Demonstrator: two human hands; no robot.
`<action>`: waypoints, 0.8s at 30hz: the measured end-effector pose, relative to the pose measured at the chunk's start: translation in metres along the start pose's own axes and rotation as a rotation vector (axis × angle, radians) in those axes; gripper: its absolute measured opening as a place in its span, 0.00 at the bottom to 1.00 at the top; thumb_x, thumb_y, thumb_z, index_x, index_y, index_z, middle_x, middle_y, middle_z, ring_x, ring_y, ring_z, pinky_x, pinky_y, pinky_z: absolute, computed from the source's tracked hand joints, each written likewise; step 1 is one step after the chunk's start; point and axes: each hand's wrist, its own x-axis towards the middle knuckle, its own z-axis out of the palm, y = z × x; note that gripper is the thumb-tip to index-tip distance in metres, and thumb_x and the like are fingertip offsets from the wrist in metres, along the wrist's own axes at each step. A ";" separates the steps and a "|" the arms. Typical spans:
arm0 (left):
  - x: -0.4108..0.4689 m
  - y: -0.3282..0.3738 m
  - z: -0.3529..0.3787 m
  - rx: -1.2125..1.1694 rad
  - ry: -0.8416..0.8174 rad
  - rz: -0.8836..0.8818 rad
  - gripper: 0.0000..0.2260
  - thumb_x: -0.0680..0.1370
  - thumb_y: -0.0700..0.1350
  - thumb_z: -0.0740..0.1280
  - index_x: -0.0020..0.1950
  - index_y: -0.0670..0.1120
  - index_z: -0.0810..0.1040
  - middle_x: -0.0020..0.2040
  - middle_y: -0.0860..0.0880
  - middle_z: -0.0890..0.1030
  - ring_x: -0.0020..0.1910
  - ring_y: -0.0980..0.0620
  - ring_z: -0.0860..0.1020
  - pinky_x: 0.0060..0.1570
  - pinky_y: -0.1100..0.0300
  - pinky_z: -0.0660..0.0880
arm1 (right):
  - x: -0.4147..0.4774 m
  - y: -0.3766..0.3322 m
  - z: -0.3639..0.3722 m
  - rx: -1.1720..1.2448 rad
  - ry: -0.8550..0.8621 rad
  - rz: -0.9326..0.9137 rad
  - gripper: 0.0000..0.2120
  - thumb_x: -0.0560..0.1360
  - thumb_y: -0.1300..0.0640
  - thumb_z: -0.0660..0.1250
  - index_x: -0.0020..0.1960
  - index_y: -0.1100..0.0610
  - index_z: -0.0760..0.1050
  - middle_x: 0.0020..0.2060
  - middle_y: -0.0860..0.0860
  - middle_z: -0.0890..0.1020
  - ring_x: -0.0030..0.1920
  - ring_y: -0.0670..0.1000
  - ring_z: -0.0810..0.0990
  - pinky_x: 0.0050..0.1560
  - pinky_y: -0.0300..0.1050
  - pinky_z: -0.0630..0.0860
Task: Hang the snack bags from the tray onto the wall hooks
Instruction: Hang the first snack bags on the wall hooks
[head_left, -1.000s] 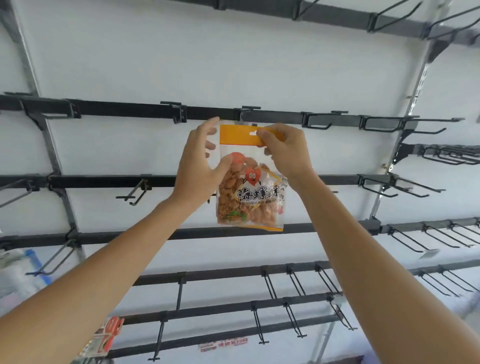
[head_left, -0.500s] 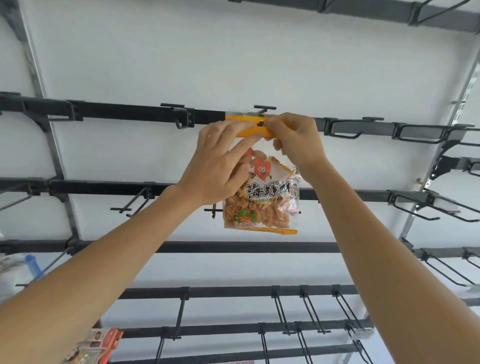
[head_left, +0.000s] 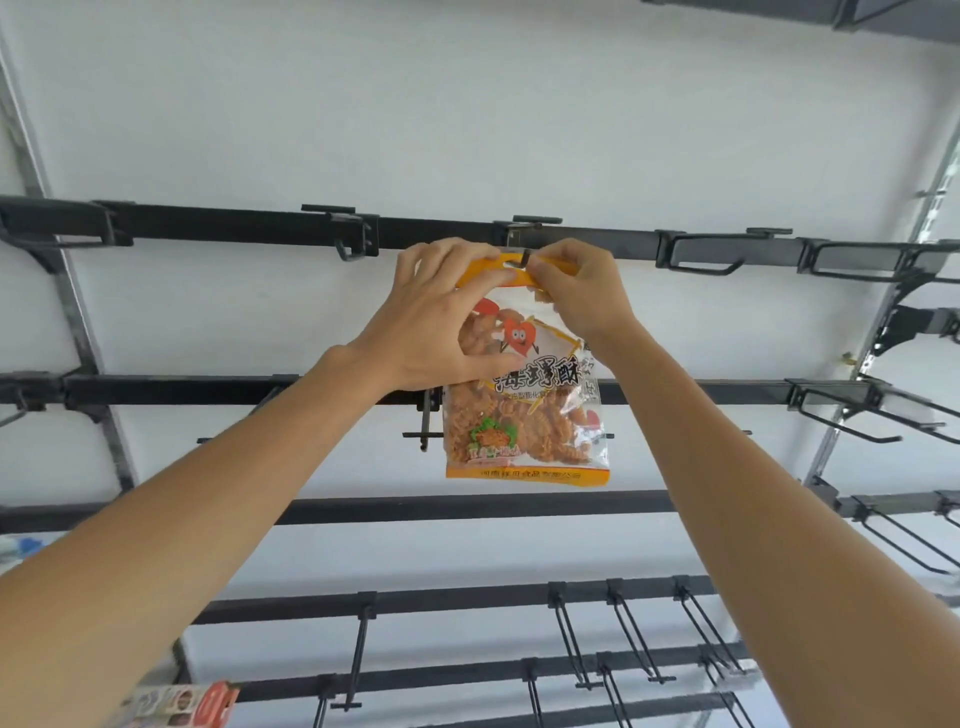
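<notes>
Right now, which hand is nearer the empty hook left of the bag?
Left. Left hand grips the snack bag just right of that hook; right hand pinches its header farther right.

a shop: white wall (head_left: 467, 104) fitted with rows of black rails (head_left: 234, 234) carrying display hooks (head_left: 696, 257).

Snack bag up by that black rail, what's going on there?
A person is holding a snack bag up to a hook on a black rail of the wall rack. The left hand grips the left side of the orange header, and the right hand pinches its right side. The hook's tip shows in the header's hang slot, so the bag looks partly threaded on, with both hands holding it.
</notes>
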 end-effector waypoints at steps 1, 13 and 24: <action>0.001 -0.003 0.000 -0.014 -0.005 -0.007 0.39 0.70 0.76 0.58 0.72 0.52 0.70 0.71 0.50 0.68 0.71 0.47 0.63 0.69 0.48 0.55 | 0.002 0.000 0.002 -0.001 0.004 0.016 0.04 0.78 0.58 0.67 0.46 0.56 0.80 0.36 0.49 0.82 0.34 0.44 0.80 0.41 0.42 0.78; 0.006 -0.018 0.008 -0.050 -0.178 -0.091 0.53 0.61 0.82 0.57 0.78 0.52 0.61 0.78 0.48 0.58 0.77 0.45 0.52 0.75 0.44 0.50 | 0.001 0.003 0.017 -0.078 0.124 -0.070 0.05 0.78 0.59 0.64 0.51 0.56 0.78 0.40 0.49 0.82 0.38 0.46 0.81 0.44 0.48 0.81; -0.009 -0.026 0.025 0.201 -0.128 -0.004 0.40 0.72 0.65 0.69 0.78 0.47 0.64 0.81 0.43 0.49 0.80 0.41 0.48 0.76 0.38 0.45 | -0.028 0.041 -0.009 -0.493 -0.228 0.007 0.42 0.69 0.46 0.76 0.75 0.53 0.57 0.66 0.56 0.68 0.62 0.56 0.74 0.58 0.54 0.74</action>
